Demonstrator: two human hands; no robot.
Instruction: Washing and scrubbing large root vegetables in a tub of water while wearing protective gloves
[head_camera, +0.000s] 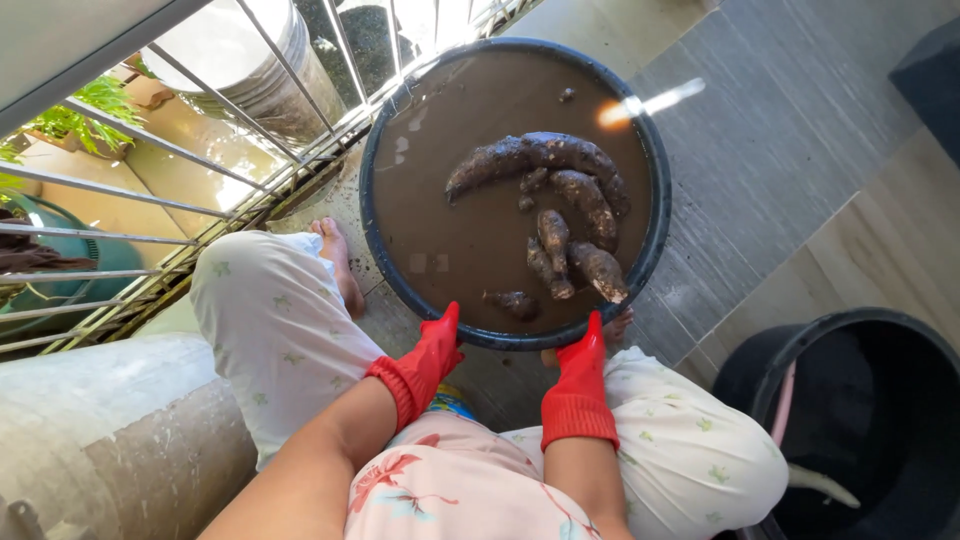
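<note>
A wide dark basin (655, 180) stands on the tiled floor, filled with muddy brown water. Several brown root tubers (560, 200) lie partly sunk in it, the longest one curving across the middle. Both my hands wear red rubber gloves. My left hand (430, 355) rests at the basin's near rim, fingers together and pointing toward the water. My right hand (582, 375) touches the near rim further right, fingers also together. Neither hand holds anything that I can see. My knees, in pale patterned trousers, frame the basin.
A black bucket (850, 330) stands at the lower right with a pale handle inside. A metal railing (200, 170) runs along the left, with a pale drum (240, 60) and plants beyond it. A grey cylinder (110, 440) lies at the lower left. My bare foot (340, 265) rests beside the basin.
</note>
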